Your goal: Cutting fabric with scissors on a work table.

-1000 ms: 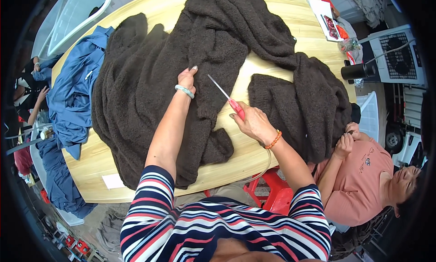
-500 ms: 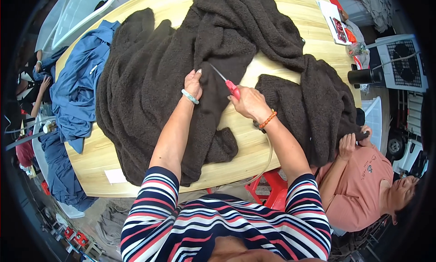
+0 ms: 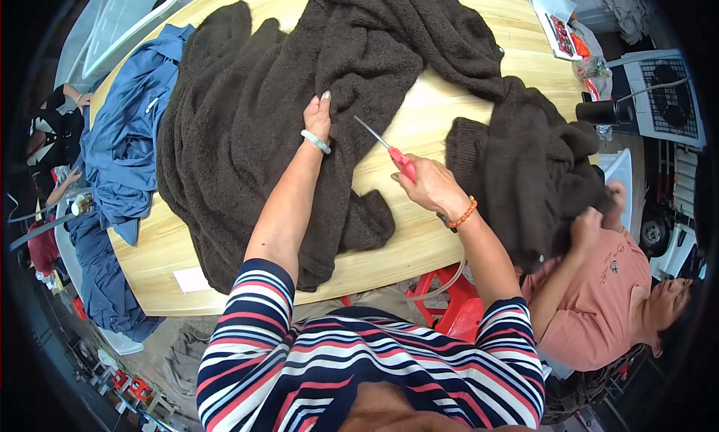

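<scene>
A large dark brown knit garment (image 3: 232, 132) lies in folds across the table. My left hand (image 3: 317, 119), with a pale green bangle at the wrist, is closed on its fabric near the middle; some of the fingers are hidden. In my right hand (image 3: 434, 186) is a red-handled air blow gun (image 3: 402, 163) with a thin metal nozzle. The nozzle points up and left, its tip just over the garment's edge. A pale hose (image 3: 454, 281) runs down beside my right forearm, which wears orange beads.
At right a co-worker in a pink shirt (image 3: 588, 304) handles another dark knit piece (image 3: 517, 177). Blue clothes (image 3: 131, 140) are heaped at the table's left edge. A black cylinder (image 3: 599, 113) and a white tray (image 3: 560, 35) sit at the right. A red stool (image 3: 460, 308) stands below.
My right hand has drawn the blow gun slightly right and down, away from my left hand. The co-worker has pulled the knit piece rightward, baring more table between the dark garments.
</scene>
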Tool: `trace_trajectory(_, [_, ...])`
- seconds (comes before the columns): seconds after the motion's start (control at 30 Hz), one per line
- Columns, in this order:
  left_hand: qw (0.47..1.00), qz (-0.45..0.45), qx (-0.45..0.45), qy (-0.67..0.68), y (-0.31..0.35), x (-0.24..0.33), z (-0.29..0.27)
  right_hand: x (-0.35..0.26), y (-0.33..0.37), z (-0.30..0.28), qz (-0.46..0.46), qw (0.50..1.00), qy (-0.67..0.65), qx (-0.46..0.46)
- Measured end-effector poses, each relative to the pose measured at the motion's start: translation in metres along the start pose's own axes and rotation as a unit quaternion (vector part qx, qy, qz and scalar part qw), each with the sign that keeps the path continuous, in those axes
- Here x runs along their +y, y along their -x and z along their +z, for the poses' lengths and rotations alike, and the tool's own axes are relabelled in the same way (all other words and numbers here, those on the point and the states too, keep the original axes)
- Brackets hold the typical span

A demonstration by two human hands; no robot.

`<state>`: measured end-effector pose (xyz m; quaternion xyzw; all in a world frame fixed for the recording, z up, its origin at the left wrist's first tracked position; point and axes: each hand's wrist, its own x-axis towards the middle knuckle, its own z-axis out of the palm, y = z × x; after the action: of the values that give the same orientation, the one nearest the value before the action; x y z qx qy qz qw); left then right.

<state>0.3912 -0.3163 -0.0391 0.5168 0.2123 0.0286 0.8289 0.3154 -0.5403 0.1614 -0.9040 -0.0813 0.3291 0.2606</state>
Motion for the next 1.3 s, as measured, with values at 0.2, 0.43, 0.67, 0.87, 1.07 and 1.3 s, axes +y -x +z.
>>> trace_trajectory(0.2, [0.862, 0.215, -0.093, -0.449, 0.098, 0.049, 0.032, 0.033, 0.035, 0.017, 0.017, 0.995, -0.048, 0.083])
trace_trajectory(0.43, [0.899, 0.163, -0.112, -0.392, 0.094, 0.019, -0.008, 0.027, 0.056, 0.029, 0.049, 0.998, -0.003, -0.047])
trace_trajectory(0.67, [0.934, 0.168, -0.128, -0.288, 0.187, 0.051, 0.066, 0.01, -0.008, 0.061, -0.091, 0.914, -0.348, 0.19])
trace_trajectory(0.87, [0.866, 0.286, -0.186, -0.366, 0.23, 0.092, 0.052, 0.01, -0.016, 0.055, -0.068, 0.899, -0.403, 0.157])
trace_trajectory(1.07, [0.783, 0.232, -0.098, -0.569, 0.239, 0.057, -0.07, -0.038, 0.066, -0.042, -0.135, 0.801, -0.516, 0.271])
trace_trajectory(1.3, [0.752, 0.341, 0.071, -0.559, 0.234, 0.227, -0.131, -0.032, 0.131, -0.076, -0.162, 0.849, -0.393, 0.313])
